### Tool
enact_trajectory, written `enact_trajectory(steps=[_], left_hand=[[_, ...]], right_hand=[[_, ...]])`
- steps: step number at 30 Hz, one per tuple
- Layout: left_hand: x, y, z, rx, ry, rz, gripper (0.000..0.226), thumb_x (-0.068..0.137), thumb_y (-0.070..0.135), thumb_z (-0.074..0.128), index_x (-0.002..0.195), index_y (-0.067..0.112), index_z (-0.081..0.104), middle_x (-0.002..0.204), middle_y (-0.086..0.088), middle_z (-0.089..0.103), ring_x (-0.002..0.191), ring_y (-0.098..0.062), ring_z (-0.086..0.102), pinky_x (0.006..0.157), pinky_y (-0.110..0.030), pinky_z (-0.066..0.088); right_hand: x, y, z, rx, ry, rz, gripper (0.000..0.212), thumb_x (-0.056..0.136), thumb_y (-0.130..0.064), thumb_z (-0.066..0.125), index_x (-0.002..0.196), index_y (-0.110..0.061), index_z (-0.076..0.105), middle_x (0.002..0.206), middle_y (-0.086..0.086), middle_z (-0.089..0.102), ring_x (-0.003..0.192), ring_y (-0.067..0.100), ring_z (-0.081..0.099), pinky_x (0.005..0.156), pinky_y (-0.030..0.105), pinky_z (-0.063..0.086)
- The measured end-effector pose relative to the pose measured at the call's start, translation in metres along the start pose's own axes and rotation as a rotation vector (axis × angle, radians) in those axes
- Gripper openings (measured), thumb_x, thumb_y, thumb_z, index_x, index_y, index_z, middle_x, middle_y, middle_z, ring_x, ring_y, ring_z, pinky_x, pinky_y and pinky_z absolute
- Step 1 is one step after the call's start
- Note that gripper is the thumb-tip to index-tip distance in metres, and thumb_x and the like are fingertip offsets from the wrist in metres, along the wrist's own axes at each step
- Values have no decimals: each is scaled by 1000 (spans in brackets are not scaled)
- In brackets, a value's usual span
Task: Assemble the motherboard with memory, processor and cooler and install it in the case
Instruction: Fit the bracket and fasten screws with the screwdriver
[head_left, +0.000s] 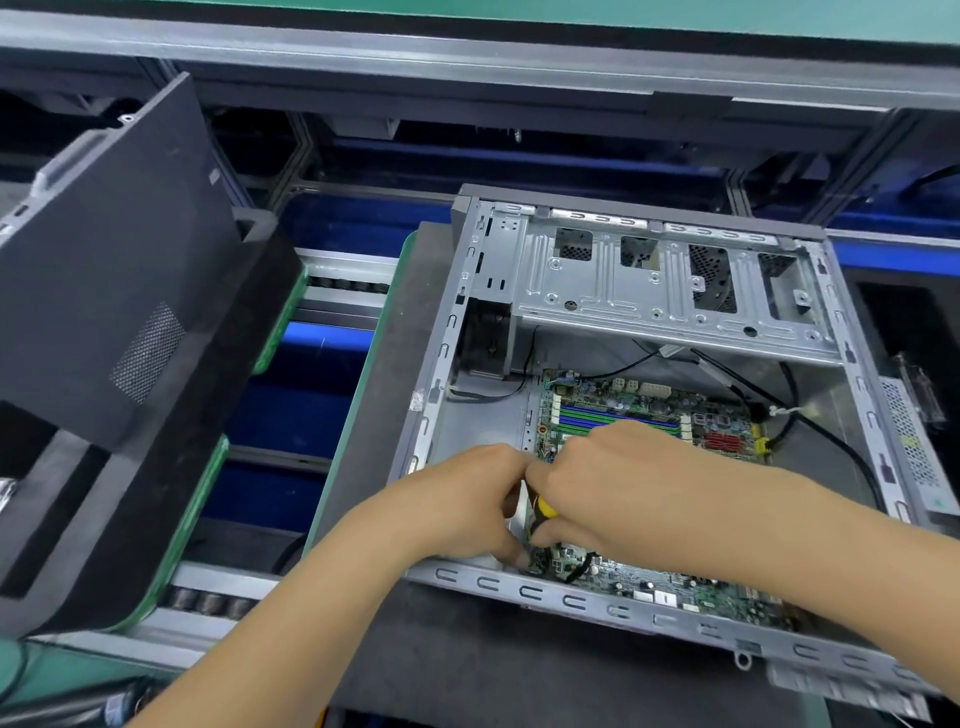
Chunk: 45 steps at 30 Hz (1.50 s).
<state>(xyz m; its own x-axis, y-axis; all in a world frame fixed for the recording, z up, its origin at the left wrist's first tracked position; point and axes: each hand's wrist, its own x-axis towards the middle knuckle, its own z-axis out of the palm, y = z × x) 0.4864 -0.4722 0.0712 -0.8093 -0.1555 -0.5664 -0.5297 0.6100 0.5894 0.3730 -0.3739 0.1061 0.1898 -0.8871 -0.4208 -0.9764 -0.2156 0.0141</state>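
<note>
The right hand (613, 483) closes its grip around a yellow-handled screwdriver (546, 506), held roughly upright over the near-left corner of the motherboard (639, 410). The left hand (467, 499) sits just beside it, touching or nearly touching, with its fingertips pinched low at the tool's tip; whether they hold a screw or only steady the shaft cannot be told, as the tip is hidden. The motherboard lies flat inside the open case (675, 291), on the case floor below the drive cage (665, 306), with blue and green memory slots (608, 415) visible just beyond the hands. No cooler or processor can be made out; the hands cover the board's centre. The case rests on a dark mat (395, 364) on the counter, with a black side panel (119, 270) standing well apart to the left. The step in hand appears to be fastening the board to the case. To do it well, keep the driver square to the board, guide the tip with the left fingers until the thread catches, and apply light downward pressure. Keep the black cables (810, 431) at the right clear of the board edge, and avoid slipping the tip onto nearby components.
</note>
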Motion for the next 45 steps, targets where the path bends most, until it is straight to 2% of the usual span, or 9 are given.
enact_trajectory(steps=[8,12,19,22,28,35,38,41,45], left_hand=[[1,-1,10,-319,125,54,37,72,12,81,57,33,54,57,6,27,61,-16,25,61,-28,22],[2,-1,9,-261,142,84,27,73,16,81,66,33,61,58,7,21,55,-11,19,55,-27,19],[6,0,6,-113,99,32,34,75,4,74,60,25,51,58,9,51,52,-4,45,45,-9,34],[6,2,8,-127,104,21,32,74,9,78,62,27,54,56,8,40,52,-8,34,49,-21,31],[5,1,7,-167,116,64,42,69,23,85,48,39,53,55,7,23,50,-10,20,50,-26,18],[6,2,9,-197,84,29,19,71,17,83,75,14,65,70,-5,64,61,-11,52,59,-28,46],[5,1,11,-163,109,36,29,70,20,84,65,26,56,57,5,35,53,-10,29,52,-28,26],[5,0,10,-157,112,39,39,69,23,85,58,34,49,56,8,24,50,-8,23,54,-28,21],[9,2,11,-147,168,31,36,69,26,85,54,32,52,56,7,29,51,-9,25,50,-24,24]], right_hand=[[7,-5,10,-34,-25,116,45,101,-45,29,108,-11,58,88,5,60,66,22,42,45,26,15],[1,-8,13,-33,-23,172,51,99,-51,22,103,-15,57,65,0,44,57,18,34,46,26,18],[0,-5,13,261,0,72,14,95,-28,48,102,-29,35,80,-4,25,76,23,42,52,30,29],[0,2,15,71,43,16,13,97,-30,46,103,-20,42,71,-2,29,64,23,45,46,27,25],[3,-1,14,-107,43,126,63,89,-67,23,63,-12,38,54,-1,31,44,15,26,44,25,16],[-3,-2,5,251,24,52,24,97,-25,40,118,-15,46,104,10,50,88,26,48,63,36,37],[-4,2,8,-11,74,52,34,98,-46,35,93,-16,50,73,5,52,63,24,54,47,28,28],[0,4,12,-138,56,120,60,93,-63,24,60,-13,33,52,-1,29,43,16,25,45,24,16],[0,4,15,-51,43,137,51,95,-57,30,88,-12,52,66,1,44,56,19,41,46,26,23]])
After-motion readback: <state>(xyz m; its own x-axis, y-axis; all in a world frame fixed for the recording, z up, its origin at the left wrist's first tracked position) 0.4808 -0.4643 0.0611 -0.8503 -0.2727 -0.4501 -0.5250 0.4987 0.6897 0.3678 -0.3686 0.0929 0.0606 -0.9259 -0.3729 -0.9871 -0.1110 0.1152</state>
